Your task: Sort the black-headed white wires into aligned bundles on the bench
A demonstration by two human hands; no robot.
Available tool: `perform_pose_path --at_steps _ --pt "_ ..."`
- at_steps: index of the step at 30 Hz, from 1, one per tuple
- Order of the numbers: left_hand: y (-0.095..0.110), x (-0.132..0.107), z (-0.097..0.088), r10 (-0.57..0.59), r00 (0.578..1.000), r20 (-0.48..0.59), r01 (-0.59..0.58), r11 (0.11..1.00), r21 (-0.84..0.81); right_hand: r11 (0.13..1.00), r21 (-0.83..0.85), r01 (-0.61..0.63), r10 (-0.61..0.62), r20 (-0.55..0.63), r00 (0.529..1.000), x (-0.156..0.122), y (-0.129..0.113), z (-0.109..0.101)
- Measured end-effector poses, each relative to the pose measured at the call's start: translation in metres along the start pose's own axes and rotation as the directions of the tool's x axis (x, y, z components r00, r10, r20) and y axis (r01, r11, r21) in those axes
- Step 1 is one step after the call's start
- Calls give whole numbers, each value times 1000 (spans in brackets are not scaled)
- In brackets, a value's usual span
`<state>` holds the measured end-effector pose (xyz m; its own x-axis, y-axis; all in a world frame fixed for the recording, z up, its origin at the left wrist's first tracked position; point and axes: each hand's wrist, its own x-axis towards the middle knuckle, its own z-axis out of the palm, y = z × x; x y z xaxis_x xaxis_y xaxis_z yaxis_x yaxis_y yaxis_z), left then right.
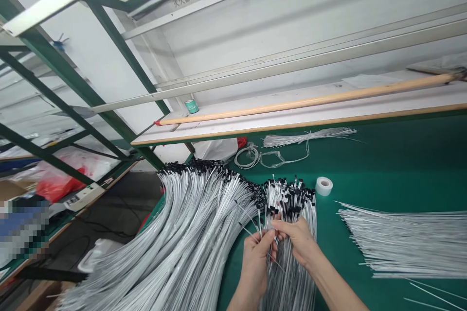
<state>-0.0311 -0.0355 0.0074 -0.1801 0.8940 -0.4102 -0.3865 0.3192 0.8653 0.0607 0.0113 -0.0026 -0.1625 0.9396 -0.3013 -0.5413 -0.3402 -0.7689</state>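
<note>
My left hand [256, 255] is closed around a few thin grey cables, and their dark tips poke out up and to the left. Close against it, my right hand [299, 240] pinches near the ends of the cables, thumb and fingers together; exactly what sits between its fingertips is hard to make out. Both hands are over a bundle of grey cables [307, 257] with black connectors at the far end. Left of this lies a much larger heap of grey cables [199, 223], also tipped with black connectors.
A roll of white tape [324, 186] stands beyond my right hand. Plain-ended grey cables [412, 243] lie to the right on the green table [328, 228]. Behind are a coiled cable [247, 157] and a thin bundle of wires [310, 137]. A shelf [292, 107] carries a long wooden pole [310, 102].
</note>
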Motion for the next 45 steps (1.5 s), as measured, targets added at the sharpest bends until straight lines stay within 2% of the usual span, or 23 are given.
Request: perform_pose_path --at_steps 4,9,17,22,27,32,37,42,45 --pt "0 -1 1 -5 1000 8 5 1000 -23 997 69 -26 27 -11 1000 -1 0 0" --pt "-4 1 -1 -5 1000 5 5 998 -55 993 79 -89 92 -33 995 -3 -1 0" --pt "1 2 -3 -35 991 -129 30 999 -40 999 -32 -9 4 -148 989 -1 -2 -11" --pt "-1 3 -1 14 996 -84 -13 1000 10 999 -53 -2 2 4 1000 1 2 -12" --pt "-5 3 2 10 999 -41 -9 999 42 998 -56 -32 28 -75 997 4 6 -3" --pt "-3 2 3 1 1000 -12 0 999 53 1000 -7 -29 28 -62 998 4 3 2" --pt "-2 1 2 -11 1000 12 11 1000 -4 999 -3 -40 40 -84 996 4 5 -2" --pt "-1 0 1 -17 999 29 18 1000 -24 992 21 -121 121 10 993 -1 4 -5" --pt "0 0 1 -35 999 12 35 999 -17 992 5 -128 128 -37 991 -3 1 -8"
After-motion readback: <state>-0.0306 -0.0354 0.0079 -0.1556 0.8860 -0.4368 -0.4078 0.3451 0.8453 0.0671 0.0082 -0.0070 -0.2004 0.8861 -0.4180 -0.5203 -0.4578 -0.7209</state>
